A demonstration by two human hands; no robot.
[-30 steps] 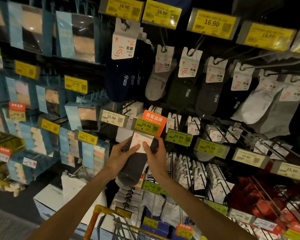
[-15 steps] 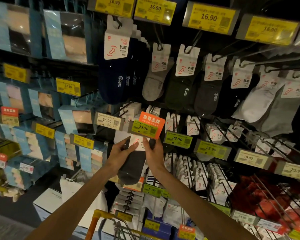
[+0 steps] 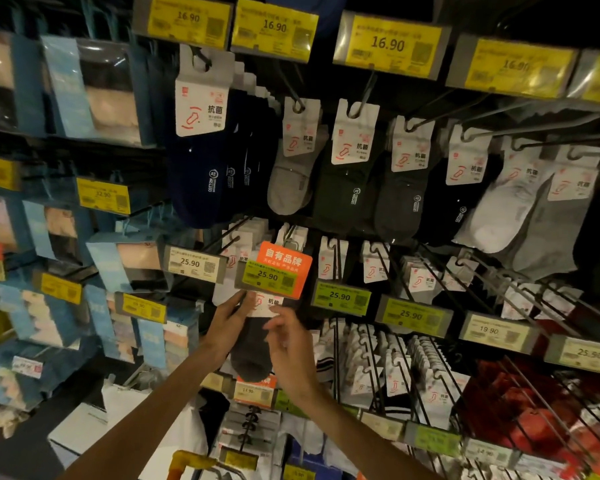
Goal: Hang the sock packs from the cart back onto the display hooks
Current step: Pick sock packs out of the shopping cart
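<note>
The sock pack hangs in front of the rack's middle row, its white card tucked just under the orange-and-green price tag. The left hand lies with fairly straight fingers along the card's left edge. Whether a thumb pinches it from behind I cannot tell. The right hand is blurred, fingers loosely curled, just in front of the sock and gripping nothing. The hook meant for this pack is hidden behind the tag, so I cannot tell whether the card's hole is on it yet. The cart shows at the bottom edge.

To do this step well, hold the card flat and upright and feel for the hook tip with the hole, since the tag blocks the view. Lift the tag slightly with the free right hand if needed. Slide the card straight back along the wire until it meets the packs behind, then let go gently, so the pack hangs square and does not slip off.
</note>
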